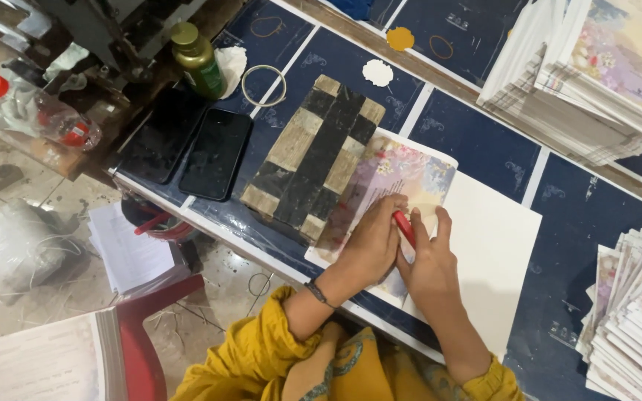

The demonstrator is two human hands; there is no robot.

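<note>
My left hand (369, 241), a dark bracelet on its wrist, is curled around a short red tool (404, 226) and rests on a floral printed card (410, 172). Beside it, my right hand (429, 266) lies flat with its fingers spread on the same card. The card lies partly over a plain white sheet (493, 245) on the dark blue table (477, 145). A wooden block with black stripes (313, 156) sits just left of the card, touching its edge.
Two dark phones (215, 154) (161, 137), a green bottle (196, 59) and a thin ring (264, 85) lie at the table's left. Stacks of printed cards stand top right (603, 67) and lower right (633, 312). A red stool (139, 349) and paper piles sit on the floor.
</note>
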